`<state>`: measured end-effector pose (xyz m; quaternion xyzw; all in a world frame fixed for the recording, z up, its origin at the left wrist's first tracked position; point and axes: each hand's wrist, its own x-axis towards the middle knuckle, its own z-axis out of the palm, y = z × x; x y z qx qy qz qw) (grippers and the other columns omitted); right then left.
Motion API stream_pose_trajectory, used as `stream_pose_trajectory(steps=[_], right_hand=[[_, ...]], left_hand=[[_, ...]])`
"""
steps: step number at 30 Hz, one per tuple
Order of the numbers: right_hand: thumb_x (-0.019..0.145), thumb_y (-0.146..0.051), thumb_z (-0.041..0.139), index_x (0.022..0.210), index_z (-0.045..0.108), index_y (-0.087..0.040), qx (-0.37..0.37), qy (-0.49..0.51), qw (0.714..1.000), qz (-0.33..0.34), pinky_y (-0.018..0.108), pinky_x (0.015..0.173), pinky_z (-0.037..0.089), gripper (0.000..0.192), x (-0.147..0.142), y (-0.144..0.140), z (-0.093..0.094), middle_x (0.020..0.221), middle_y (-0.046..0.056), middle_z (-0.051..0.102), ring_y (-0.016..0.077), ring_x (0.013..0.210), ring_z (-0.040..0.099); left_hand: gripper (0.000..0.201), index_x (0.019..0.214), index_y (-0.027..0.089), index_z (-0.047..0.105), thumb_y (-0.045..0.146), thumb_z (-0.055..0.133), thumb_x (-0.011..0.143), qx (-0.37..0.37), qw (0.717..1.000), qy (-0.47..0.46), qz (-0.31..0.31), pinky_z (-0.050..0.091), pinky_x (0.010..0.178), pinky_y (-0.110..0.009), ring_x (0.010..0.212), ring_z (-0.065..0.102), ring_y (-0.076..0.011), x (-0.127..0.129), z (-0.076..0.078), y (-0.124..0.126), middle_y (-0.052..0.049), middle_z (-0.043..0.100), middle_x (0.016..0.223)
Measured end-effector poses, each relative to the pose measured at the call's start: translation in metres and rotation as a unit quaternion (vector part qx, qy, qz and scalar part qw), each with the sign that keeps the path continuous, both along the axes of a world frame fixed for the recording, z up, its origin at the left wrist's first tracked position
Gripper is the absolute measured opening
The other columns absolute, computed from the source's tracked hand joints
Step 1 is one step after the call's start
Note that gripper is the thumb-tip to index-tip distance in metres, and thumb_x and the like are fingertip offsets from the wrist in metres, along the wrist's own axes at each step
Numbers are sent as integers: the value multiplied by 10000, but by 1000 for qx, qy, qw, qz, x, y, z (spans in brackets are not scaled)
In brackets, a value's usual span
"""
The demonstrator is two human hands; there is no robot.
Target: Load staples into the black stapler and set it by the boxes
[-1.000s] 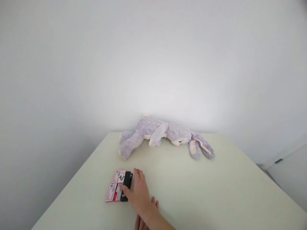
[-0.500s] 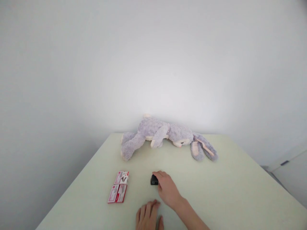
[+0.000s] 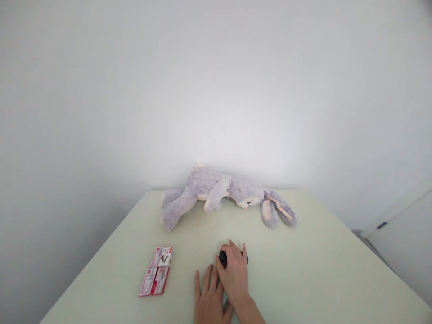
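Note:
A black stapler [image 3: 223, 257] lies on the table in front of me, most of its body covered by my right hand [image 3: 234, 274]. That hand reaches over it from above, fingers across its top and thumb at its left end; both dark ends show. My left hand [image 3: 210, 297] is palm down on the table just left and nearer to me, fingers stretched and spread, holding nothing. Its thumb side is close to the right hand and partly hidden by the right wrist.
Several small red-and-white boxes [image 3: 155, 272] lie together at the left, one printed with a stapler picture. A lavender plush rabbit [image 3: 205, 183] lies on its side along the back of the pale table [image 3: 297, 279], against the white wall [image 3: 216, 90].
My right hand has turned and closed over the stapler, now covering its middle. My left hand has moved forward and spread its fingers. The whole view has shifted slightly.

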<state>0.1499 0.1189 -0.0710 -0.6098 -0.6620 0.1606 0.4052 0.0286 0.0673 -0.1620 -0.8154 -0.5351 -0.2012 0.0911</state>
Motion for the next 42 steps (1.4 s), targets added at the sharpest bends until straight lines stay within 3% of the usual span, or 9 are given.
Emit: stream_pose_trajectory(steps=[6, 11, 15, 19, 23, 28, 33, 38, 42], right_hand=[[1012, -392, 417, 1149, 687, -213, 11, 170, 985, -39, 496, 1187, 356, 351, 23, 12, -13, 1390, 139, 652, 246, 1395, 518], [917, -446, 636, 1304, 656, -296, -12, 32, 999, 31, 655, 1246, 89, 415, 22, 0, -11, 1478, 73, 588, 305, 1491, 380], [869, -386, 686, 1228, 695, -334, -30, -36, 999, 18, 690, 1228, 61, 363, 2, -4, -6, 1441, 37, 622, 332, 1485, 379], [838, -297, 673, 1059, 728, -311, -31, -16, 999, -16, 732, 1196, 20, 228, -11, 0, -6, 1325, 24, 699, 355, 1469, 396], [822, -344, 687, 1041, 736, -296, -24, 128, 990, -47, 725, 1199, 58, 229, -5, 6, -7, 1325, 47, 703, 356, 1485, 370], [814, -504, 723, 1156, 718, -219, -13, 470, 877, -98, 477, 1118, 448, 445, 33, 12, -5, 1327, 108, 699, 298, 1297, 594], [819, -552, 711, 1287, 652, -217, -52, 666, 732, -139, 421, 996, 564, 579, 74, 6, -12, 1368, 103, 669, 285, 1257, 635], [761, -532, 763, 1310, 605, -238, -90, 707, 688, -137, 431, 1069, 530, 642, 105, -14, -33, 1327, 81, 695, 266, 1240, 656], [725, -567, 761, 1211, 590, -215, -132, 718, 662, -169, 447, 1043, 548, 623, 125, -47, -55, 1305, 120, 699, 292, 1171, 699]], left_hand=[[636, 1573, 325, 344, 426, 482, 961, -1, 998, -12, 68, -43, 1220, -669, 1357, 513, -340, -1, 24, 2, -59, 489, 1570], [628, 1542, 303, 417, 427, 522, 936, -13, 999, -9, 49, -86, 1230, -647, 1360, 504, -338, -7, 17, 5, -59, 530, 1540], [723, 1547, 282, 413, 385, 577, 851, -7, 999, -1, 36, -147, 1222, -637, 1414, 441, -358, -14, -5, 6, -68, 514, 1552], [773, 1552, 309, 398, 387, 614, 814, -36, 999, -8, 17, -155, 1207, -666, 1421, 437, -380, -17, -14, 6, -59, 485, 1573], [662, 1504, 358, 470, 375, 583, 852, -83, 993, -43, 67, -45, 1220, -698, 1431, 435, -373, -5, 1, 4, -22, 478, 1575], [633, 1513, 371, 449, 328, 524, 885, -71, 987, -65, 125, 1, 1230, -701, 1438, 441, -357, 13, 27, -1, 6, 427, 1600], [651, 1527, 352, 434, 310, 523, 884, -83, 986, -81, 118, 0, 1231, -700, 1449, 429, -358, 18, 37, -2, -14, 418, 1606], [611, 1483, 312, 510, 306, 528, 872, -80, 987, -77, 119, 65, 1228, -699, 1469, 389, -363, -3, 36, -3, -40, 445, 1599], [571, 1482, 228, 507, 423, 469, 946, -30, 941, -101, 321, 434, 1063, -613, 1274, 555, -386, -59, 32, -13, -147, 514, 1512]])
